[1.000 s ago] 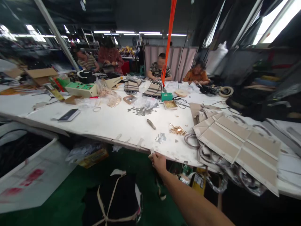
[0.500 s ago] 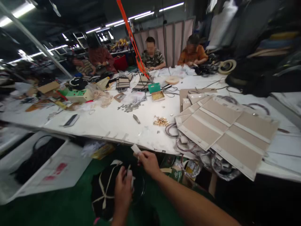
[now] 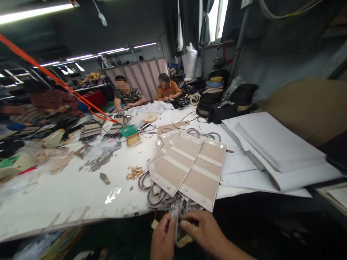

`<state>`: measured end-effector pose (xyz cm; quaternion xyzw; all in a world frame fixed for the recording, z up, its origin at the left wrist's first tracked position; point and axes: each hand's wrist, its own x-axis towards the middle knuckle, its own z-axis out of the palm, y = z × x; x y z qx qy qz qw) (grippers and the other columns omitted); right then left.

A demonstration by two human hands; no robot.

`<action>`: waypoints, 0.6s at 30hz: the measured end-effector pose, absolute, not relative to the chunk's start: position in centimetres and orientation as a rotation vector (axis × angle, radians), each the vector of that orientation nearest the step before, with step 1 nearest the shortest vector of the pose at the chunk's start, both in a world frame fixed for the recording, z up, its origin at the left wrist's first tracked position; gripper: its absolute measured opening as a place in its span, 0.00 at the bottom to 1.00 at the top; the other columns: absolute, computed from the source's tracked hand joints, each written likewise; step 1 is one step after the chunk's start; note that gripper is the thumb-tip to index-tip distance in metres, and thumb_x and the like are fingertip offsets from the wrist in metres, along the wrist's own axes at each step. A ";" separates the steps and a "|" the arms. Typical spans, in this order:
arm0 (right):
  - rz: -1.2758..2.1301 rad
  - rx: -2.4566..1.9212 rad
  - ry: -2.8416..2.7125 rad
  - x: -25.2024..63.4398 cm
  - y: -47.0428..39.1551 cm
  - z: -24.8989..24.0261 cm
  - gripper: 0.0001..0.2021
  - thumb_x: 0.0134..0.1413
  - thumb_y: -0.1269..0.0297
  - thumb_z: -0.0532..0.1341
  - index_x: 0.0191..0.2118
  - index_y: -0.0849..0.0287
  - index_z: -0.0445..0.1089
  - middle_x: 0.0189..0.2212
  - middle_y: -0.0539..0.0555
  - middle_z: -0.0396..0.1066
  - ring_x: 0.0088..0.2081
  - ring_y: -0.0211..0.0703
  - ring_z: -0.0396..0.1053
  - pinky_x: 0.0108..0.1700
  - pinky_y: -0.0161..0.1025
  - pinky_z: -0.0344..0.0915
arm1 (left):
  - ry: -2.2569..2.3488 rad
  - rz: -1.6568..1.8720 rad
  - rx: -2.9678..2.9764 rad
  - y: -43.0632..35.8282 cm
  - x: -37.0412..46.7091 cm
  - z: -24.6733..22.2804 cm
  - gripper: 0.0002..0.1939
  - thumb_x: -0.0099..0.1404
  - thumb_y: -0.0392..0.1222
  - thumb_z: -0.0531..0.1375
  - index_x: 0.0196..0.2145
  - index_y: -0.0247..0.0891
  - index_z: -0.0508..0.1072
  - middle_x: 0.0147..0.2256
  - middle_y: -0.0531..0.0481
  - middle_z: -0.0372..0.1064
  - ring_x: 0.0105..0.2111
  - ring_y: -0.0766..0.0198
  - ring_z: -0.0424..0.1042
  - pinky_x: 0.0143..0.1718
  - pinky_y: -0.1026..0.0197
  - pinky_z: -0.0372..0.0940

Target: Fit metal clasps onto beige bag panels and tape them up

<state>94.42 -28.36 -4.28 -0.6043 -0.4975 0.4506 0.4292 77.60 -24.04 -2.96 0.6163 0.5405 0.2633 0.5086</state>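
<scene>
While one pale strip (image 3: pixel 174 217) is held, two beige panels (image 3: pixel 175 162) lie fanned just beyond

Although the left hand (image 3: pixel 163 236) has its grip pinched on that strip, by the near edge of the counter (image 3: pixel 67 202), the right hand (image 3: pixel 204 229) bends its fingers beside it; whether they grasp it too cannot be told. Progress looks partial: pale bands (image 3: pixel 183 152) already cross both top panels, yet the strip seems unattached. Other panels peek out underneath, too overlapped to count. Farther on, apparently unused, lie one patch of silvery pieces (image 3: pixel 113 195), one grey tool (image 3: pixel 104 178), one pile of golden pieces (image 3: pixel 135 173) and one green box (image 3: pixel 129 130); beyond are four co-workers (image 3: pixel 127 93), two blurred at left.
</scene>
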 end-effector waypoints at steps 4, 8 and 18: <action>0.821 -1.558 -1.474 102.6 -28.6 -0.2 0.16 0.57 0.62 0.65 0.51 0.48 0.77 0.43 0.52 0.77 0.41 0.44 0.73 0.44 0.36 0.66 | 0.960 0.416 1.866 -22.9 84.0 -2.1 0.17 0.72 0.49 0.53 0.39 0.39 0.78 0.34 0.45 0.78 0.34 0.57 0.75 0.39 0.59 0.68; 0.689 -1.704 -1.738 108.3 -28.4 1.4 0.09 0.64 0.62 0.60 0.40 0.50 0.80 0.36 0.52 0.78 0.41 0.44 0.74 0.45 0.37 0.65 | 0.838 0.304 2.087 -21.3 90.4 -1.7 0.14 0.71 0.40 0.51 0.39 0.40 0.77 0.38 0.44 0.78 0.38 0.56 0.77 0.42 0.58 0.68; 0.702 -1.704 -1.884 123.5 -22.3 -4.1 0.04 0.60 0.65 0.62 0.36 0.52 0.75 0.32 0.49 0.77 0.37 0.44 0.73 0.40 0.39 0.59 | 0.996 0.236 2.277 -16.5 104.5 -3.7 0.13 0.72 0.38 0.51 0.43 0.45 0.76 0.36 0.49 0.79 0.35 0.60 0.79 0.37 0.65 0.69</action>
